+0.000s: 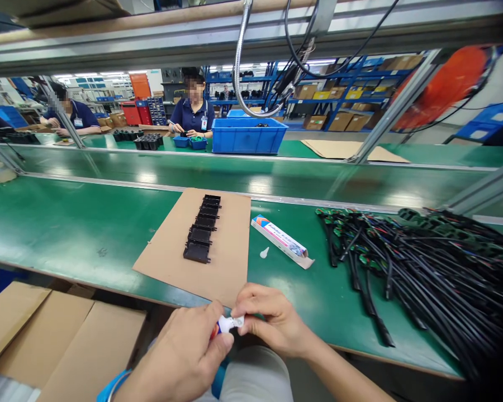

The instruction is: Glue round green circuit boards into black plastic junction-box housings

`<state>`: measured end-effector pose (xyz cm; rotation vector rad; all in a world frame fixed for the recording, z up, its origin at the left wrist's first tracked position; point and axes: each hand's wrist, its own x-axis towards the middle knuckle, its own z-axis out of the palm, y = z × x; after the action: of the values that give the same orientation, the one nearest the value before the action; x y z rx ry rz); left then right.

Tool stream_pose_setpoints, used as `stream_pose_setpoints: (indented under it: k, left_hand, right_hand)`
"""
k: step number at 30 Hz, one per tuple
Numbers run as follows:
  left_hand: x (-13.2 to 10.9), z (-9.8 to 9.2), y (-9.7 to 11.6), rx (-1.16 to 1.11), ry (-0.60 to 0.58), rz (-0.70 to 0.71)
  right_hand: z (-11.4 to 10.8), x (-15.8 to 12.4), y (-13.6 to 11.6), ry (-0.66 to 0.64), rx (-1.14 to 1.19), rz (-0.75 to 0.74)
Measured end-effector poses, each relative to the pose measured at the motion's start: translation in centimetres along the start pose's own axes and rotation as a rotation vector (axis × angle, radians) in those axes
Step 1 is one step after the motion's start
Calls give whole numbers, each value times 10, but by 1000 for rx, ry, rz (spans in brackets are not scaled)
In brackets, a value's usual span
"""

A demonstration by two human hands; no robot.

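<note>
Nearest me, the left hand [184, 343] is curled closed around a white-necked tube [224, 324], thumb and fingers beside the neck. The right hand [274, 318] pinches the small white tip [238, 321] at its end, by the near edge of the counter [88, 223]. I'd grip the tube body lightly to avoid squeezing it, and work the tip straight along its axis.

Left hand [184, 346] hid most of the tube [224, 324]
The left edge cropped the carton [96, 349]; the orange fan [442, 86] looked blurred.
</note>
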<state>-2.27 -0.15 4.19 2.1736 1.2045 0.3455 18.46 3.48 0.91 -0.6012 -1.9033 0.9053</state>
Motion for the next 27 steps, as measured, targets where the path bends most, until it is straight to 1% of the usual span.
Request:
stream_pose_setpoints:
  k: [4,7,11,14,18,20,23,27]
  left_hand:
    - [0,-3,1,-88,-58,-12]
    - [1,-5,1,-132,-66,-1]
    - [3,-4,-2,-139,-65,-44]
    - [2,-3,-5,-158,-56,-48]
    - [-1,-3,-6,-185,-18,-30]
    - [-3,-4,-7,-194,-8,-20]
    - [-3,-6,-7,-205,-14,-12]
    - [-1,-7,-6,-246,-19,2]
  right_hand:
    - [4,-2,5,29,66,-33]
    - [8,-4,9,59,137,-37]
    - [13,-5,12,90,198,6]
    - [15,-6,13,142,220,27]
    - [13,-6,13,172,152,28]
    - [11,-5,12,158,58,-3]
    - [7,-1,8,93,-75,-117]
    - [1,7,1,23,-156,-256]
